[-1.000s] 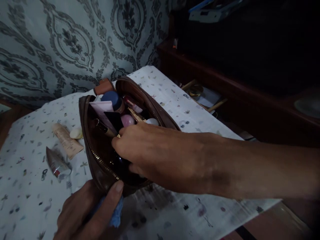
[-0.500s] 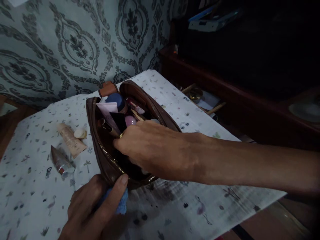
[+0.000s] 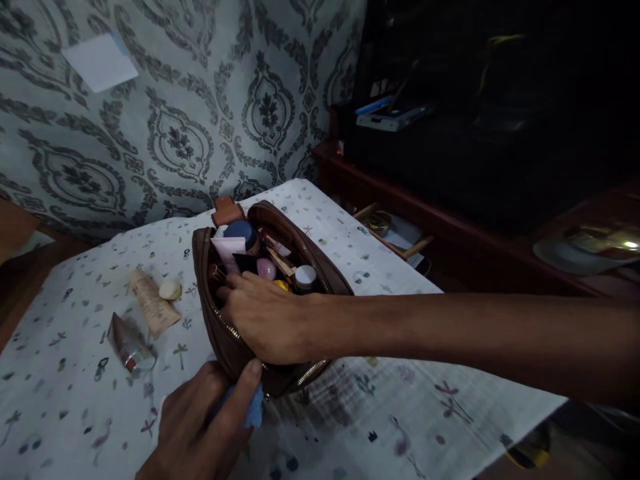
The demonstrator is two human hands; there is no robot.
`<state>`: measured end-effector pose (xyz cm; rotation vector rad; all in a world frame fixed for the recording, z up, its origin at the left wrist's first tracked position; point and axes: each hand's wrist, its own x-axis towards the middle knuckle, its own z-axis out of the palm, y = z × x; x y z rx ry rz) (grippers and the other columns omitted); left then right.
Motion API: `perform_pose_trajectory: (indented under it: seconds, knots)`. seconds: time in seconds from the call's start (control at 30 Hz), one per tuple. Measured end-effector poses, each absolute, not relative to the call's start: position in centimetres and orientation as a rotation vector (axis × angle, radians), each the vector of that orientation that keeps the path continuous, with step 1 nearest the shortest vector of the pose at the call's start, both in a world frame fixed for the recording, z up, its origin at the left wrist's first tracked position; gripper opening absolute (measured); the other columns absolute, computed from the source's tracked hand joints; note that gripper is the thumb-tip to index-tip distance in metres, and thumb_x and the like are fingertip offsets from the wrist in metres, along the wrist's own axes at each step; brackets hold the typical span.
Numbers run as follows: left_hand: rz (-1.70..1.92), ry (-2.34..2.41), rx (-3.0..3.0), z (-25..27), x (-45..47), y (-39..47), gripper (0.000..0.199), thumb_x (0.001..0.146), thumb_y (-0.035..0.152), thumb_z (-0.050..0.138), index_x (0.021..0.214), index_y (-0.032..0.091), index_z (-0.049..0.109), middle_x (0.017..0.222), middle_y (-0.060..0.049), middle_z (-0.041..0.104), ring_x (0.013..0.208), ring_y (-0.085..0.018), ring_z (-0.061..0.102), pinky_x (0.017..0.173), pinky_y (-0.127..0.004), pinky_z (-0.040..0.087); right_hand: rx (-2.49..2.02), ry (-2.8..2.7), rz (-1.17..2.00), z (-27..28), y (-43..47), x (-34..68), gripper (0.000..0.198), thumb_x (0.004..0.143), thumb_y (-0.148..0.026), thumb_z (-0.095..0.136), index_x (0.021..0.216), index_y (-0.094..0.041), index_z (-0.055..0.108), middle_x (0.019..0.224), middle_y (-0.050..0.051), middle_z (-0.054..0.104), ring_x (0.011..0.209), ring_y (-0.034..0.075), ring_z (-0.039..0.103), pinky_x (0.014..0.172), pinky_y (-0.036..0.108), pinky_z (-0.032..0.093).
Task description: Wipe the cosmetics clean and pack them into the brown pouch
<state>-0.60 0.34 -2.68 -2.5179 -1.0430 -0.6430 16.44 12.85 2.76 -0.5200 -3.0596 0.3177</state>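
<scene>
A brown cosmetic bag [image 3: 227, 357] with a gold zipper lies unzipped on a patterned white cloth. My right hand [image 3: 270, 317] reaches into it, its fingertips hidden among the contents. Around that hand in the bag are a pale pink tube [image 3: 230, 250], a navy-lidded jar [image 3: 241, 235], a pink egg-shaped item [image 3: 267, 269], a white-lidded jar [image 3: 305, 276] and a black flat item [image 3: 245, 262]. At the bag's near end, my left hand [image 3: 205, 413] is closed on a fluffy blue cloth [image 3: 255, 407], with the thumb against the bag's rim.
Left of the bag lie a beige tube [image 3: 153, 305], a small cream-coloured round item [image 3: 171, 290] and a silver tube [image 3: 130, 343]. A patterned wall [image 3: 180, 133] rises behind the table. To the right stands dark red-brown furniture [image 3: 360, 177] with an open compartment of loose items.
My right hand has shifted left inside the bag, uncovering the white-lidded jar and something yellow. The left hand keeps its hold at the near end. The camera view has tilted up.
</scene>
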Motion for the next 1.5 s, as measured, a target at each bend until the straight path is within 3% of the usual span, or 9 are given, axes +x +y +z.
perform_pose_trajectory:
  seconds: [0.2, 0.4, 0.67, 0.8, 1.0, 1.17, 1.5]
  knots:
    - [-0.732, -1.047, -2.485, -2.9, -0.5, 0.5, 0.061, 0.094, 0.01, 0.05, 0.153, 0.019, 0.039, 0.09, -0.006, 0.067, 0.086, -0.012, 0.067, 0.073, -0.017, 0.051, -0.569, -2.918, 0.264, 2.8, 13.1, 17.0, 0.008, 0.082, -0.011, 0.059, 0.084, -0.011, 0.067, 0.09, 0.016, 0.069, 0.098, 0.03, 0.062, 0.081, 0.04, 0.049]
    - [-0.744, -1.018, -2.521, -2.3, 0.0, 0.6, 0.062, 0.093, 0.007, 0.048, 0.154, 0.013, 0.036, 0.09, -0.007, 0.062, 0.086, -0.012, 0.062, 0.073, -0.019, 0.05, -0.898, -2.82, 0.359, 3.9, 12.9, 17.5, 0.018, 0.082, -0.007, 0.058, 0.097, -0.01, 0.066, 0.099, 0.016, 0.071, 0.088, 0.027, 0.069, 0.07, 0.036, 0.054]
    - [-0.76, -1.03, -2.496, -2.1, 0.4, 0.7, 0.061, 0.096, 0.009, 0.045, 0.156, 0.014, 0.032, 0.091, -0.008, 0.062, 0.086, -0.013, 0.06, 0.071, -0.02, 0.049, -0.919, -2.777, 0.442, 4.6, 13.0, 18.4, 0.016, 0.087, -0.009, 0.053, 0.093, -0.012, 0.067, 0.095, 0.012, 0.072, 0.075, 0.019, 0.067, 0.059, 0.027, 0.044]
    - [-0.739, -1.017, -2.512, -2.0, 0.4, 0.8, 0.066, 0.093, 0.005, 0.047, 0.156, 0.014, 0.031, 0.087, -0.007, 0.061, 0.079, -0.012, 0.059, 0.066, -0.02, 0.047, -0.941, -2.636, 0.392, 6.0, 13.6, 19.0, 0.021, 0.095, -0.015, 0.046, 0.091, -0.013, 0.067, 0.085, 0.008, 0.07, 0.073, 0.017, 0.062, 0.063, 0.027, 0.041]
    - [-0.754, -1.026, -2.471, -1.9, 0.7, 0.8, 0.065, 0.095, 0.007, 0.045, 0.158, 0.015, 0.027, 0.085, -0.007, 0.061, 0.077, -0.014, 0.058, 0.065, -0.021, 0.046, -0.838, -2.584, 0.227, 6.5, 14.5, 17.8, 0.014, 0.09, -0.011, 0.053, 0.096, -0.014, 0.065, 0.106, 0.008, 0.065, 0.09, 0.018, 0.058, 0.069, 0.028, 0.044]
    - [-0.681, -1.006, -2.479, -2.1, 0.4, 0.8, 0.065, 0.097, 0.01, 0.045, 0.158, 0.014, 0.024, 0.085, -0.007, 0.06, 0.078, -0.014, 0.058, 0.066, -0.021, 0.045, -0.755, -2.601, 0.078, 5.0, 15.5, 16.1, 0.014, 0.086, -0.006, 0.058, 0.095, -0.014, 0.064, 0.106, 0.009, 0.061, 0.108, 0.025, 0.051, 0.081, 0.032, 0.046]
    - [-0.703, -1.008, -2.495, -2.1, 0.5, 0.9, 0.065, 0.097, 0.011, 0.046, 0.158, 0.014, 0.025, 0.083, -0.006, 0.06, 0.074, -0.013, 0.058, 0.064, -0.02, 0.047, -0.824, -2.592, 0.142, 4.3, 16.2, 15.1, 0.011, 0.085, -0.009, 0.059, 0.093, -0.013, 0.066, 0.097, 0.01, 0.064, 0.102, 0.025, 0.051, 0.085, 0.035, 0.041]
